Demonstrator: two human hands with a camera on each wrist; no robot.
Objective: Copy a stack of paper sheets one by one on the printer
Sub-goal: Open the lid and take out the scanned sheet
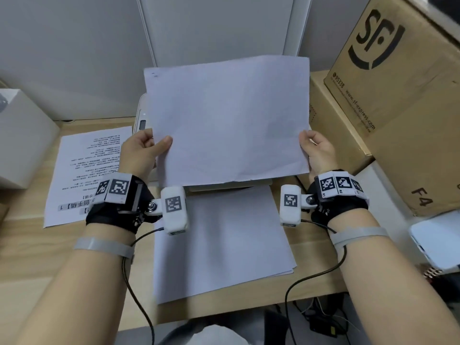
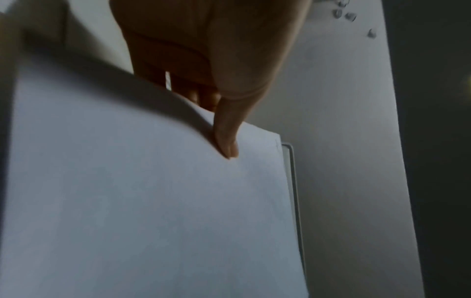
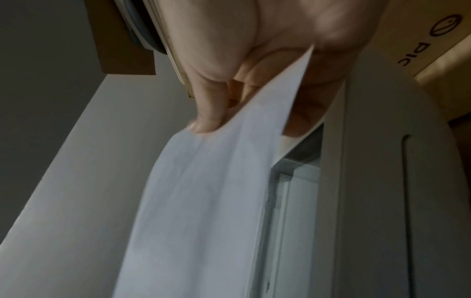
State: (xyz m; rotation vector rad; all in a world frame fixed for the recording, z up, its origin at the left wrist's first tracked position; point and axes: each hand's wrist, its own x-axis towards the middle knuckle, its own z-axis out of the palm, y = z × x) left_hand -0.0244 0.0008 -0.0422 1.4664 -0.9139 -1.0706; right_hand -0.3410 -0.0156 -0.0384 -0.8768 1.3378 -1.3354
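I hold one white paper sheet [image 1: 227, 120] blank side up over the white printer [image 1: 142, 115], which it almost wholly hides. My left hand [image 1: 146, 148] pinches the sheet's left edge, thumb on top [image 2: 225, 131]. My right hand [image 1: 316, 148] pinches the right edge [image 3: 209, 113]. In the right wrist view the scanner glass [image 3: 293, 191] shows under the sheet [image 3: 203, 201]. A stack of blank-side-up sheets [image 1: 224, 242] lies on the desk in front of the printer. A printed sheet [image 1: 84, 170] lies to the left.
Brown cardboard boxes [image 1: 398, 95] stand close on the right of the printer. A white box [image 1: 22, 135] sits at the left. A white device [image 1: 438, 240] lies at the right desk edge. Grey partition walls [image 1: 74, 46] stand behind. Cables [image 1: 318, 319] hang below the wooden desk [image 1: 29, 257].
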